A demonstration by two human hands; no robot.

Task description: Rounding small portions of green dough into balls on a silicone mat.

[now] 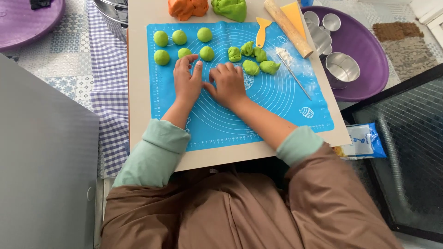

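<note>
My left hand (187, 80) and my right hand (228, 83) lie palm down side by side on a blue silicone mat (277, 99), fingertips nearly touching. Whatever sits under the palms is hidden. Several smooth green dough balls (180, 38) rest on the mat just beyond my left hand; the nearest one (184, 52) sits at its fingertips. Several rough green dough pieces (251, 67) lie to the right of my right hand.
An orange dough lump (187, 8) and a green dough lump (230, 8) sit past the mat. A wooden rolling pin (288, 27), yellow scraper (262, 30), thin stick (295, 76) and flour lie right. A purple tray (369, 69) holds metal cups. A blue-white packet (364, 140) lies lower right.
</note>
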